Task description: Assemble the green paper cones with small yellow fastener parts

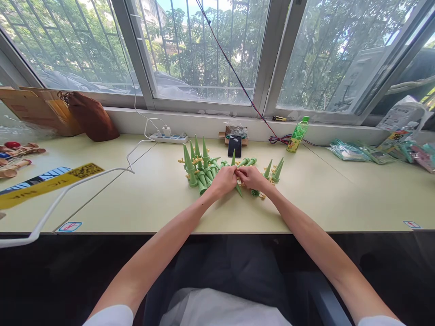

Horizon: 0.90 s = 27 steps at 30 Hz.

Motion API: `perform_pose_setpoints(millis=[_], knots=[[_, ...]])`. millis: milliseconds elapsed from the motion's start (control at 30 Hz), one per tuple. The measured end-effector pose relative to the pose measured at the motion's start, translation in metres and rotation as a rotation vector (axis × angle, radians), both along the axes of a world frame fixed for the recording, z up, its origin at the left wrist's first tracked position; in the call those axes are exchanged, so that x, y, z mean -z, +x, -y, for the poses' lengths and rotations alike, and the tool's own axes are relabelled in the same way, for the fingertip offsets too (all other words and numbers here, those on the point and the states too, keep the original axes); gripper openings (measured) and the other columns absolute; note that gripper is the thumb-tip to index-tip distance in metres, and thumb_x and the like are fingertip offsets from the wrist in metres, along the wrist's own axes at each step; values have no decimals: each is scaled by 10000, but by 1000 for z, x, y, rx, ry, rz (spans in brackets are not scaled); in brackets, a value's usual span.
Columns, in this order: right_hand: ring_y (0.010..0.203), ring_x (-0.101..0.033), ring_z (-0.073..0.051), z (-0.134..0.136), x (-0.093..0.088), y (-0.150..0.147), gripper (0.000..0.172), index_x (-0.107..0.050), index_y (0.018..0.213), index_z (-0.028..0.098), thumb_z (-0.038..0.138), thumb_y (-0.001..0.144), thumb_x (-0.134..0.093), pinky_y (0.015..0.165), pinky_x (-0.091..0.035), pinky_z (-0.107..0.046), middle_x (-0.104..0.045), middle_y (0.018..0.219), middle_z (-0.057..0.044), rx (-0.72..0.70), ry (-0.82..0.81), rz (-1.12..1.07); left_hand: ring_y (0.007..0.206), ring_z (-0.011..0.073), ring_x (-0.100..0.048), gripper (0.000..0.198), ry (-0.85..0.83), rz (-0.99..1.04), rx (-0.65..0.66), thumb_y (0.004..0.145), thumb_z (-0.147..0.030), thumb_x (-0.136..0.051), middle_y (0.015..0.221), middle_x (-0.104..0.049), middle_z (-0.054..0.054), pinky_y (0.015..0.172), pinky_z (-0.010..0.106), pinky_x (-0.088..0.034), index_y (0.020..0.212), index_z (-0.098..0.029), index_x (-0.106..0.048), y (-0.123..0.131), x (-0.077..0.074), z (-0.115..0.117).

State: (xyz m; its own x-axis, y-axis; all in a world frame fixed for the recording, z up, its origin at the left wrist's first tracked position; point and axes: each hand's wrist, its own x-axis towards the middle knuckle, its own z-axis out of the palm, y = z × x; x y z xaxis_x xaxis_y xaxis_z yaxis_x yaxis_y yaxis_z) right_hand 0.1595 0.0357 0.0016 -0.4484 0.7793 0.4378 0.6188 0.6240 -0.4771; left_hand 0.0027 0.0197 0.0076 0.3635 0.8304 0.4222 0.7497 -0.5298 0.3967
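Note:
My left hand [224, 179] and my right hand [250, 177] meet over the middle of the table. Their fingers are pinched together around something small that the fingers hide. A green cone [239, 190] points down toward the table's front edge just below my hands, and another green tip rises behind them. On the left, beside my left hand, is a cluster of green spikes [190, 174] with small yellow valves, some upright and some lying. A few more green spikes [277, 171] stand to the right of my right hand. A round green piece [254, 193] lies near my right wrist.
Behind the pieces are a black phone [234, 147] and a small cardboard box. A green bottle [298, 134] stands at the back right, near plastic packets [348, 150]. A power strip [170, 137], white cable [127, 158], brown bag [91, 117] and wooden toys [15, 167] are leftward.

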Motion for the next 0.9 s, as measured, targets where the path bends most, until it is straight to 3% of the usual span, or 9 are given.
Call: perform_pose_setpoints(millis=[900], knots=[[559,-371,-121,-2,2,2,318,-442,603,190,293,901,-405,565,-275,-270,-490,571,-2,-19,-13,-18,721,185,-596,194,2,0,1,843,-96,-434,798,-668,88,664,274,-427,780,-166,-604,0,2,-1]])
